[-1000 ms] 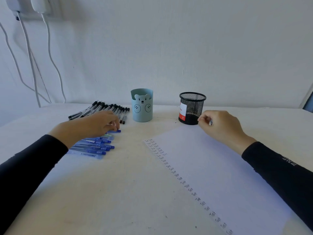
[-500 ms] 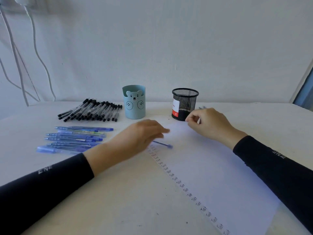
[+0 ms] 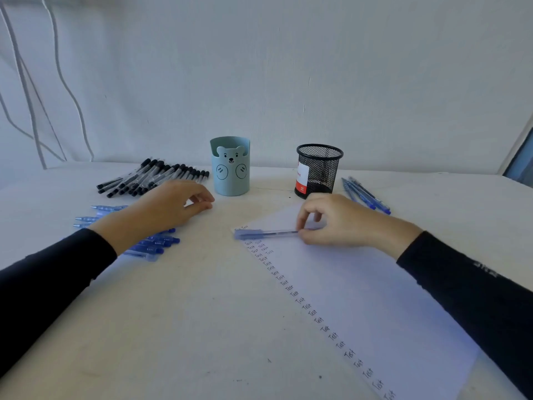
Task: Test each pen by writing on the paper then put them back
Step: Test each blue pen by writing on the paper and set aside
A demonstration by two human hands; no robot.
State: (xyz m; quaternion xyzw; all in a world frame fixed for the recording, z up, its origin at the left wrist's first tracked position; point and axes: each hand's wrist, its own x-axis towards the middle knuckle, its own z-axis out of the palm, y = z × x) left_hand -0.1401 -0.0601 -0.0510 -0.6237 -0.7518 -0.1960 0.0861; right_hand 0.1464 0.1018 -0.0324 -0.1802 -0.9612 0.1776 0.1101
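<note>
One blue pen (image 3: pixel 268 233) lies flat across the top corner of the paper (image 3: pixel 360 284). Its thicker capped end points away from the right hand (image 3: pixel 343 220), which pinches the thin far end between thumb and forefinger with the other fingers curled above. The left hand (image 3: pixel 170 210) rests just above the row of blue pens (image 3: pixel 157 245), its fingers loosely bent and, as far as can be seen, holding nothing. The black pens (image 3: pixel 155 176) lie just beyond its knuckles. The pen looks light and stiff, with a smooth round plastic barrel that would roll or slip under a loose pinch. The present grip at the very end gives little control. A firmer hold lower on the barrel seems wiser for writing, with the cap probably pulled off by the other hand first. Half a second ago the left hand lay over the paper's corner with this pen under its fingertips, and the right hand was up by the mesh cup (image 3: pixel 318 171). Since then the left hand has drawn back to the row and the right hand has come down to take the pen.
</note>
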